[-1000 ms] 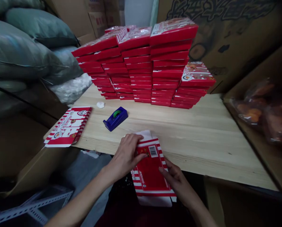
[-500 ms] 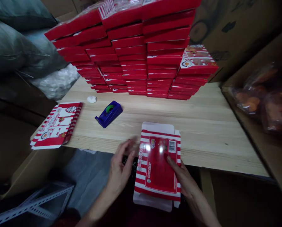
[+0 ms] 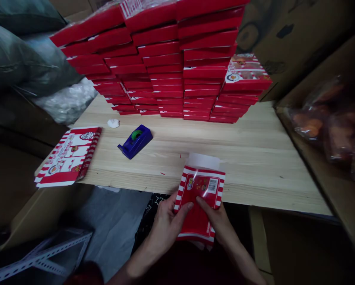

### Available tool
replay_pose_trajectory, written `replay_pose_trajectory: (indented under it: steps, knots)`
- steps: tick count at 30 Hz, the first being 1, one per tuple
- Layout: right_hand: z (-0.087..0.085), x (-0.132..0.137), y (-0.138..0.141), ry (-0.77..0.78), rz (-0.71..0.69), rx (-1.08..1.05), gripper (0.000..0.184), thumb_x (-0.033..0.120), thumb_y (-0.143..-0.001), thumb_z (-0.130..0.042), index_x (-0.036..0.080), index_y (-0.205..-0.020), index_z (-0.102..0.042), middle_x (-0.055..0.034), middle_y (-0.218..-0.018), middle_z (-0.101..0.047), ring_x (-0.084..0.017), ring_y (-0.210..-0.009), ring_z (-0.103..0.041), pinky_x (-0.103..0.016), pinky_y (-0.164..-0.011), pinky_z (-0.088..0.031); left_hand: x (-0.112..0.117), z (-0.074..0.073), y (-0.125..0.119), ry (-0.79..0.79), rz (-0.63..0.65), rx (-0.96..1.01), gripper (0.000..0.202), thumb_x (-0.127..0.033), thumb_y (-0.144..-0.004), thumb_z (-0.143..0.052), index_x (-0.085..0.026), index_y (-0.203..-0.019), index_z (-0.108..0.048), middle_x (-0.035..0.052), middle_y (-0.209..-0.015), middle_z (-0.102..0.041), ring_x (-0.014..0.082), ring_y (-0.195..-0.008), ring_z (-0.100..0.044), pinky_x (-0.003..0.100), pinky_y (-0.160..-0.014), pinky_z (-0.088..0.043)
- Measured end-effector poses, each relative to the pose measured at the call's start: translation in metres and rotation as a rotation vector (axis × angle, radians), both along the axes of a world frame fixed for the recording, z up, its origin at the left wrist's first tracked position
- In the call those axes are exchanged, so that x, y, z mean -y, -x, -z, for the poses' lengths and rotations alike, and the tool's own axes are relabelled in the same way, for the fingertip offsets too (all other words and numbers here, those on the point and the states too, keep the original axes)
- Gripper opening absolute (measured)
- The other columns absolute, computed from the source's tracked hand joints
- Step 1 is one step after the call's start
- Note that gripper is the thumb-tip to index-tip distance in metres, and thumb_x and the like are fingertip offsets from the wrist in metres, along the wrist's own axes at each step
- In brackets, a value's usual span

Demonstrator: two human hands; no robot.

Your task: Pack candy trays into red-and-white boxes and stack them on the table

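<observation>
A red and white striped cardboard box with a barcode is between my hands at the front edge of the table. Its white end flap stands out at the far end. My left hand is closed on the left side, thumb lying on the red face. On the right side my right hand grips it too, its thumb close to the other one. The fingers under the box are hidden.
Stacked red boxes line the back of the wooden table. A blue tape dispenser and flat striped cartons lie to the left. Bagged orange-brown items sit at the right.
My left hand, earlier apart from the box, now grips its left side. The box looks narrower and its striped left side has turned out of sight. My right hand still holds it.
</observation>
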State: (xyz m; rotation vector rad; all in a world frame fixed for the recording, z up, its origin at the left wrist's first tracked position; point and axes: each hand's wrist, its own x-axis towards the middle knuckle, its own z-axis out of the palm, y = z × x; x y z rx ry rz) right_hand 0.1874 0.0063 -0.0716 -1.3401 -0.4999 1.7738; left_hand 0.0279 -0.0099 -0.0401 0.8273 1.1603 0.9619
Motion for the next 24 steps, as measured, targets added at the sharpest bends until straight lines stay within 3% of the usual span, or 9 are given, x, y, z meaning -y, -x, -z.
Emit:
replay_pose_trajectory:
  steps: [6, 10, 14, 18, 24]
  knots:
    - [-0.012, -0.01, -0.028, -0.186, -0.147, -0.105, 0.044, 0.042, -0.073, -0.091, 0.032, -0.113, -0.076, -0.0035, -0.115, -0.081, -0.03, -0.112, -0.075, -0.049, -0.105, -0.055, -0.007, 0.005, 0.013, 0.08, -0.103, 0.093, 0.036, -0.042, -0.087, -0.078, -0.02, -0.115, -0.076, 0.0085, -0.1, -0.082, 0.0296, -0.087, -0.079, 0.044, -0.079, -0.065]
    - [-0.016, -0.019, -0.043, -0.299, -0.254, -0.183, 0.04, 0.041, -0.076, -0.089, 0.034, -0.114, -0.078, -0.004, -0.123, -0.079, -0.029, -0.119, -0.071, -0.049, -0.107, -0.052, -0.009, 0.002, 0.023, 0.119, -0.026, 0.155, 0.04, -0.039, -0.085, -0.081, -0.021, -0.12, -0.073, 0.0088, -0.104, -0.082, 0.0295, -0.091, -0.079, 0.044, -0.082, -0.064]
    - [-0.006, -0.017, -0.038, -0.25, -0.243, -0.223, 0.038, 0.039, -0.088, -0.08, 0.033, -0.124, -0.073, -0.005, -0.128, -0.077, -0.026, -0.117, -0.072, -0.047, -0.102, -0.055, -0.015, 0.007, 0.03, 0.083, 0.008, 0.161, 0.045, -0.036, -0.088, -0.078, -0.022, -0.13, -0.068, 0.0107, -0.12, -0.078, 0.03, -0.105, -0.076, 0.044, -0.09, -0.062]
    - [0.005, -0.007, -0.034, -0.223, -0.259, -0.181, 0.041, 0.041, -0.092, -0.076, 0.033, -0.131, -0.069, -0.0062, -0.138, -0.071, -0.025, -0.121, -0.07, -0.045, -0.103, -0.055, -0.033, 0.016, 0.037, -0.055, -0.152, 0.073, 0.048, -0.034, -0.09, -0.076, -0.022, -0.135, -0.064, 0.0108, -0.132, -0.073, 0.0263, -0.121, -0.07, 0.039, -0.104, -0.055]
    - [0.012, 0.001, -0.039, -0.151, -0.297, -0.19, 0.041, 0.044, -0.094, -0.073, 0.033, -0.133, -0.068, -0.0073, -0.13, -0.075, -0.027, -0.12, -0.071, -0.048, -0.101, -0.056, -0.052, 0.021, 0.036, -0.15, -0.166, 0.026, 0.041, -0.034, -0.088, -0.077, -0.02, -0.125, -0.067, 0.0113, -0.124, -0.076, 0.0241, -0.113, -0.072, 0.036, -0.101, -0.055]
